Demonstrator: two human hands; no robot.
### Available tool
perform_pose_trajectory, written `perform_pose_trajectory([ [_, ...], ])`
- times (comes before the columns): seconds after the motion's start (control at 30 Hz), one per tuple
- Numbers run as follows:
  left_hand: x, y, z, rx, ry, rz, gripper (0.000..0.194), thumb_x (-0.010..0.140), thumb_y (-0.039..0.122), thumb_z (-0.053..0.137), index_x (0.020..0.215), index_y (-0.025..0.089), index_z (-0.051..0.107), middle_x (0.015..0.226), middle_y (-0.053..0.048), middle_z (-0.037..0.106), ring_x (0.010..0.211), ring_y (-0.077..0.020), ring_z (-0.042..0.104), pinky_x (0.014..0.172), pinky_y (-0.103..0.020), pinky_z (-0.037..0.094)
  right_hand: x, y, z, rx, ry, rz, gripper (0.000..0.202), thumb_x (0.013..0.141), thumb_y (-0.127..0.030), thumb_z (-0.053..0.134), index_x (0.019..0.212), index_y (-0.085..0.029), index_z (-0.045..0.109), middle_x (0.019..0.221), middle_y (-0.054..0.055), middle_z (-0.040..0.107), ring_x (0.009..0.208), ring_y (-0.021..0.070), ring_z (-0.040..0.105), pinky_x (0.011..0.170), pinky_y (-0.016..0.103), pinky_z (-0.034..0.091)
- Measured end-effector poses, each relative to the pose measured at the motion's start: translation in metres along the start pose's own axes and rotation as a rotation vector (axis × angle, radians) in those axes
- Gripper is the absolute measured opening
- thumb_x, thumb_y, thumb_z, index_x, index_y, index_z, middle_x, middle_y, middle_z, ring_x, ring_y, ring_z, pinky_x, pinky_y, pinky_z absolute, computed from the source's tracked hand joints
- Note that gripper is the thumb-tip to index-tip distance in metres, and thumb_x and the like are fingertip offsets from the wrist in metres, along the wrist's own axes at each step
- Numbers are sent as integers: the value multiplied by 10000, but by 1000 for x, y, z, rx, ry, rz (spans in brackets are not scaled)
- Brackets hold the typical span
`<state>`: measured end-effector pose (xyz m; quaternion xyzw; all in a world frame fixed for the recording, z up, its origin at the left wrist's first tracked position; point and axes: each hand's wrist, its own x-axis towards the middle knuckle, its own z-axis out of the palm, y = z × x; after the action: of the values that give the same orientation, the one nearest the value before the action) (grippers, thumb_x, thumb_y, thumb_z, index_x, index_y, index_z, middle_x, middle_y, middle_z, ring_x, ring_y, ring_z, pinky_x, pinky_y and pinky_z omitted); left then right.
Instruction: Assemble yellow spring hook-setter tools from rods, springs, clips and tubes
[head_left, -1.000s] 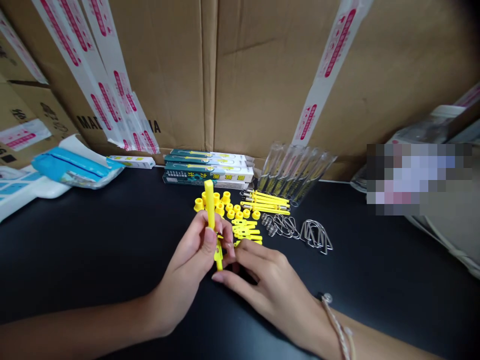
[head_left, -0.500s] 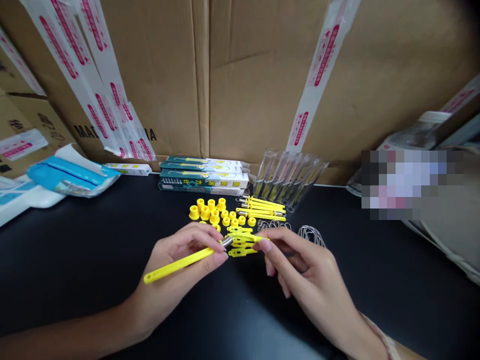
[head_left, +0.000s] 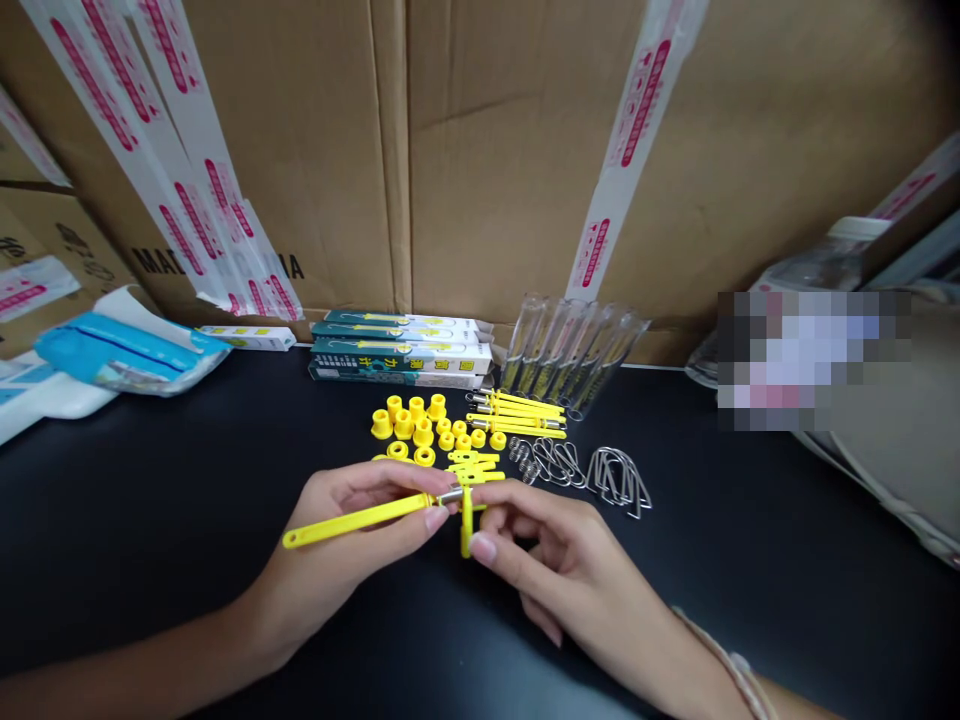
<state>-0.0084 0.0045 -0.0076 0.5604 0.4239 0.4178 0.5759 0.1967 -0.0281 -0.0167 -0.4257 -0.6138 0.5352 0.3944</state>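
Between thumb and fingers, my left hand (head_left: 375, 520) pinches a long yellow plastic rod (head_left: 352, 522) with a hole at its outer end. A silver metal spring (head_left: 450, 495) sticks out of the rod's inner end, toward the right. My right hand (head_left: 555, 560) is closed on a small flat yellow plastic piece (head_left: 466, 525), upright at the spring's tip; whether the two are hooked together I cannot tell. Just beyond my fingers lie similar small yellow pieces (head_left: 476, 467), partly hidden by the hands.
Behind the hands are yellow caps (head_left: 424, 432), yellow rods with springs (head_left: 521, 412), wire hooks (head_left: 619, 480) and small springs (head_left: 523, 458). Clear tubes (head_left: 570, 350) and printed boxes (head_left: 401, 360) stand against a large cardboard box (head_left: 487, 180). A blue packet (head_left: 135, 345) lies left, a bottle (head_left: 814, 265) right.
The small yellow piece has swung from lying sideways to upright against the spring's end. My right hand has shifted left and down, uncovering the wire hooks. The view has shifted slightly.
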Motion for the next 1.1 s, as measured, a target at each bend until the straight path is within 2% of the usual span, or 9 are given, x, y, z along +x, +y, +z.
perform_pose_trajectory([
  [0.2, -1, 2, 0, -51, -51, 28, 129, 753, 225, 834, 877, 253, 807, 1015, -30, 792, 902, -173, 744, 803, -197, 595, 1, -1, -1, -80, 48, -14, 233, 937, -408, 641, 862, -187, 650, 730, -28, 553, 529, 57, 433, 426, 132, 388],
  [0.3, -1, 2, -1, -182, -79, 72, 215, 846, 370, 740, 998, 232, 804, 1118, -90, 764, 858, -204, 721, 651, -219, 586, 3, -1, -4, -74, 89, -2, 303, 979, -455, 550, 893, -187, 662, 760, -10, 585, 513, 60, 458, 439, 151, 422],
  [0.37, -2, 3, -1, -286, -107, 83, 314, 900, 437, 645, 1041, 202, 798, 1159, -124, 745, 881, -233, 703, 612, -240, 569, 4, -2, -6, -37, 97, 15, 347, 987, -484, 519, 891, -180, 657, 768, 8, 614, 514, 70, 483, 434, 163, 433],
  [0.53, -6, 9, -3, -426, -165, 73, 446, 886, 500, 609, 1075, 139, 789, 1190, -171, 727, 933, -275, 683, 678, -286, 563, 1, -2, -5, -27, 90, 10, 353, 1005, -486, 488, 875, -189, 629, 700, -16, 577, 477, 65, 453, 417, 165, 417],
  [0.7, -7, 13, -5, -518, -155, 34, 615, 848, 620, 579, 1204, 143, 732, 1294, -197, 670, 1009, -337, 676, 693, -340, 572, 0, 0, -4, -60, 132, -16, 329, 1009, -475, 486, 897, -194, 616, 764, 2, 602, 481, 63, 461, 424, 177, 412],
  [0.8, -4, 11, -3, -376, -71, 19, 575, 849, 628, 598, 1140, 160, 764, 1191, -185, 725, 870, -298, 709, 612, -316, 567, 0, 1, -4, -64, 154, -41, 314, 1008, -460, 494, 908, -192, 625, 769, 7, 614, 484, 66, 469, 434, 183, 419],
  [0.93, -6, 4, 2, 117, 34, 75, 417, 885, 460, 662, 1201, 197, 728, 1031, -108, 779, 662, -178, 687, 574, -248, 557, 0, 3, -4, -71, 132, -67, 287, 1007, -444, 503, 973, -199, 648, 791, 11, 629, 489, 68, 477, 432, 180, 414],
  [1.03, -11, -1, 1, 455, 31, 281, 396, 881, 348, 688, 1269, 268, 681, 1025, -37, 785, 731, -162, 711, 710, -240, 589, -1, 3, -2, -109, 108, -105, 232, 993, -409, 552, 1049, -210, 658, 770, -1, 617, 507, 74, 484, 448, 176, 420],
  [1.1, -13, -3, 0, 604, 29, 462, 321, 893, 272, 679, 1213, 290, 709, 1019, -3, 787, 803, -157, 725, 803, -230, 582, -3, 3, -1, -148, 93, -139, 206, 985, -383, 577, 1055, -213, 671, 751, -8, 610, 521, 80, 491, 466, 180, 428],
])
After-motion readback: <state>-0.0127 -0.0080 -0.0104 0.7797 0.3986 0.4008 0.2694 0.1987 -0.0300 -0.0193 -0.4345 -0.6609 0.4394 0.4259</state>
